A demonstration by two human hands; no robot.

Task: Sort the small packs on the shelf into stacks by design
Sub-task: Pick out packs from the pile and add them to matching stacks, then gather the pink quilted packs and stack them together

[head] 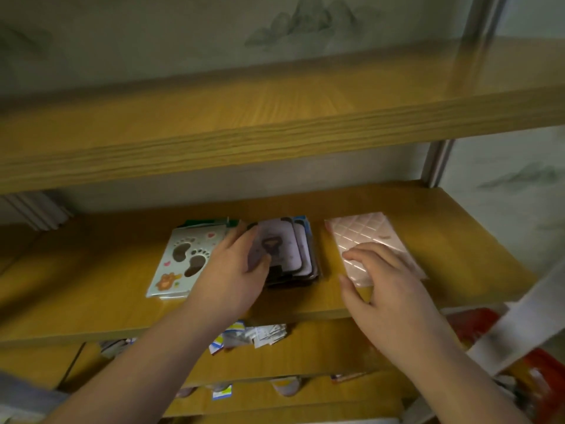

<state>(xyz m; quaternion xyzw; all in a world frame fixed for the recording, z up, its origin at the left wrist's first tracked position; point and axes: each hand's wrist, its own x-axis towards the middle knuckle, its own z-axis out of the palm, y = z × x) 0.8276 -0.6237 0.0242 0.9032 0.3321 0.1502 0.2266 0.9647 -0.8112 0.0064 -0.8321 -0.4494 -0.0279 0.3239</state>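
On the shelf (412,215) three stacks are kept apart by design. The top pack of the middle stack (290,249) is pinched by the left hand (232,270), apparently for lifting; the pink stack (363,237) is steadied under flat right fingers (367,255). A footprint stack (180,258) lies left.

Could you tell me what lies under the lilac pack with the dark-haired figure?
Under the lilac pack, edges of more packs fan out; their designs are covered. The left hand grips it.
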